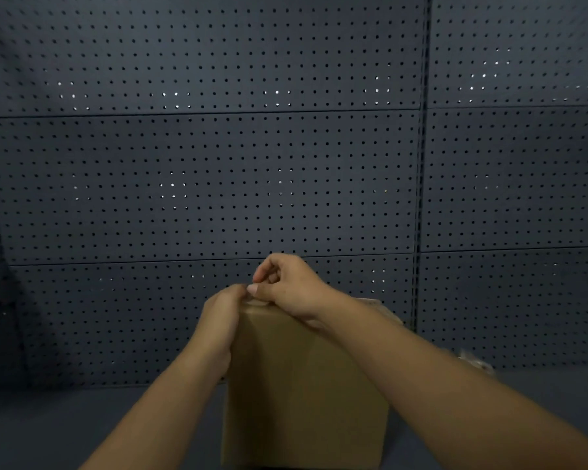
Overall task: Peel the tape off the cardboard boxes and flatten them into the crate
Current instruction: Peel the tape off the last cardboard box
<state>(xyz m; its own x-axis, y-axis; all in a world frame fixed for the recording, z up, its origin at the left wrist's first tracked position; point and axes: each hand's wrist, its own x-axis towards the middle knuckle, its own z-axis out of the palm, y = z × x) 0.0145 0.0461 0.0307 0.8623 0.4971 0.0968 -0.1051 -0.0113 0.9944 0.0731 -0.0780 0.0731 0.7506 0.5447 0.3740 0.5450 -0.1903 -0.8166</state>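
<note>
A brown cardboard box (pixel 302 385) is standing upright on the dark grey shelf surface (pixel 82 425), close in front of the person, and both hands are meeting at its far top edge. The left hand (pixel 219 325) is curling around the upper left corner of the box and steadying it. The right hand (pixel 287 286) is resting on the top with curled fingers, thumb and forefinger pressing together as if pinching a tape end, but the tape itself is too small to see clearly, so I cannot tell if it is really caught.

The box is looking light and probably empty, with stiff walls that can dent under hard pressing. I think the best place to hold is at the corner, where the left hand is, while the other hand is pulling the tape low and along the seam, so the paper layer is not tearing.

Behind the box, a dark perforated back panel (pixel 201 164) is filling the view. At the right, something pale and crumpled (pixel 474 361) is lying on the surface; it is not blocking the work. The crate is not in view.
</note>
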